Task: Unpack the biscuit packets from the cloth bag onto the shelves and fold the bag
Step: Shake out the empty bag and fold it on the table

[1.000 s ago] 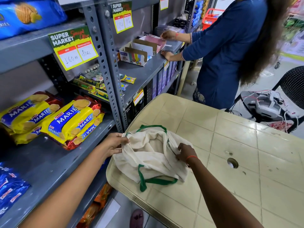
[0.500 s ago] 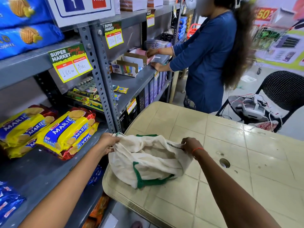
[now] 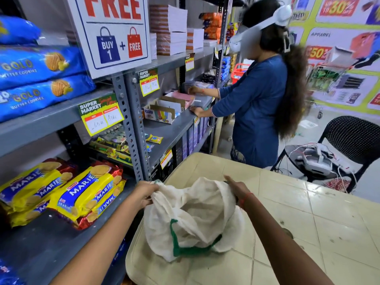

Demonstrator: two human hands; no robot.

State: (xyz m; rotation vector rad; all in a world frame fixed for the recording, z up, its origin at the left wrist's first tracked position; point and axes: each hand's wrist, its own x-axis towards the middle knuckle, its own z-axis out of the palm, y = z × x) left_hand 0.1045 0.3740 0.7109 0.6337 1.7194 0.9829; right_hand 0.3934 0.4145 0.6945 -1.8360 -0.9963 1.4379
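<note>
The left hand (image 3: 146, 193) is closed on the near-shelf edge of the cloth bag (image 3: 193, 214), fingers curled into a pinch around a bunch of the cream fabric. The right hand (image 3: 236, 189) has the opposite edge, thumb and fingers nipping the rim, a red thread at the wrist. Between them the bag's mouth is held up off the table (image 3: 308, 223); half a second ago it lay lower and flatter, and a second ago it was a slack heap with both green handles showing. Now the cloth billows upward in loose folds, and only one green handle (image 3: 181, 246) shows, trailing across the lower front where the bag's bottom rests on the cream table near its left corner. I cannot tell whether anything is left inside it.

Just left of the left hand, on the grey shelf (image 3: 61, 243), lie the yellow Marie biscuit packets (image 3: 86, 194), stacked in two piles side by side, as they were before. Blue butter-cookie packs (image 3: 41, 79) sit on the shelf above, beside a "Buy 1 + Free" sign (image 3: 115, 33).

The view has tipped upward since the earlier moments, so more of the upper shelves shows. Beyond the table a person in a blue top (image 3: 257, 103) stands at the next shelving bay, both hands on it, much as before. A black chair (image 3: 353, 140) stands to the right.
</note>
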